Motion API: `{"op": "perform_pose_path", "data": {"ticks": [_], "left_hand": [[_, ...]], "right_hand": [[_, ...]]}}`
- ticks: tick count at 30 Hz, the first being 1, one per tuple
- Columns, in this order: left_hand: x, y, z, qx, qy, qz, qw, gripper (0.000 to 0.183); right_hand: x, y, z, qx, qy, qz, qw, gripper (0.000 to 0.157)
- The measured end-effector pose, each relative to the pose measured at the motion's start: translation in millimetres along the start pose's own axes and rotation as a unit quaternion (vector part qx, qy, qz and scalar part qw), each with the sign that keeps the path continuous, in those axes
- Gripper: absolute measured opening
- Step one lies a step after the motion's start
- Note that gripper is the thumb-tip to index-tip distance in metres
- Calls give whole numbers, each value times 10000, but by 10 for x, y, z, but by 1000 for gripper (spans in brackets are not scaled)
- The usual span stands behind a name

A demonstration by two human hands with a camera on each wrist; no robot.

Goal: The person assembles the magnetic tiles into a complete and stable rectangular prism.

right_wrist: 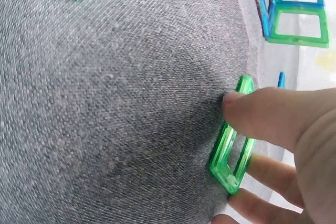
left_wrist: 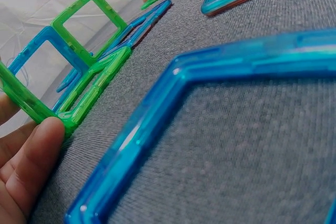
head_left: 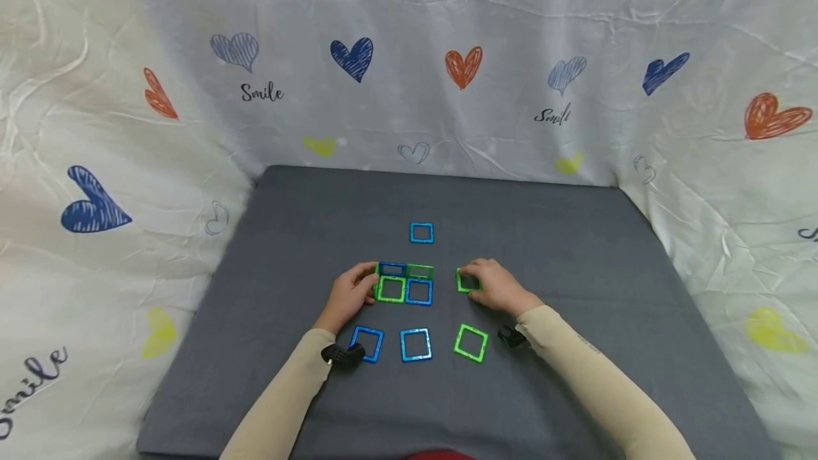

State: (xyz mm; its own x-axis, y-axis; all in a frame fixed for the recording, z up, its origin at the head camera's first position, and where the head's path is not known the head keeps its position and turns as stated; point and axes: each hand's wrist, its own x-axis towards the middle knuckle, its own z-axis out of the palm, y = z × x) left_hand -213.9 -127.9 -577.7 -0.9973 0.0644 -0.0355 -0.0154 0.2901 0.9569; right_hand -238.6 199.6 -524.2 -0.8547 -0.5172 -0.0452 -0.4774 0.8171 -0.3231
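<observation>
Fingers of right hand [head_left: 498, 288] pinch green square plastic frame [right_wrist: 224, 142]; left hand [head_left: 347, 295] holds upright green plastic square [left_wrist: 27, 99] between thumb and fingers. Light, steady hold should prevent tipping.

Green tiles [right_wrist: 224, 145], blue tiles [left_wrist: 139, 137], plain grey tabletop [head_left: 543, 247], cream sleeves [head_left: 594, 375], white heart-printed cloth [head_left: 409, 112]

A dark grey fabric surface [head_left: 575, 254] spans the lower centre of the frame. On it, top to bottom, lie a blue square [head_left: 422, 241], a joined green-and-blue structure [head_left: 405, 291], and a row: two blue squares [head_left: 380, 347], one green square [head_left: 469, 357].
</observation>
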Motion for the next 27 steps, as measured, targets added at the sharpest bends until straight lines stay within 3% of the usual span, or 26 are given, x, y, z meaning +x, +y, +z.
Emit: {"op": "perform_pose_path", "data": {"ticks": [14, 19, 27], "left_hand": [[-2, -8, -5, 21, -36, 18, 10000, 37], [3, -23, -9, 4, -24, 67, 10000, 38], [-2, -10, -15, -27, -76, 85, 9999, 38]], "right_hand": [[8, -2, 17, -38, 182, -62, 9998, 33], [28, 1, -19, 381, 106, -46, 9992, 31], [19, 76, -78, 1314, -94, 484, 9901, 33]]}}
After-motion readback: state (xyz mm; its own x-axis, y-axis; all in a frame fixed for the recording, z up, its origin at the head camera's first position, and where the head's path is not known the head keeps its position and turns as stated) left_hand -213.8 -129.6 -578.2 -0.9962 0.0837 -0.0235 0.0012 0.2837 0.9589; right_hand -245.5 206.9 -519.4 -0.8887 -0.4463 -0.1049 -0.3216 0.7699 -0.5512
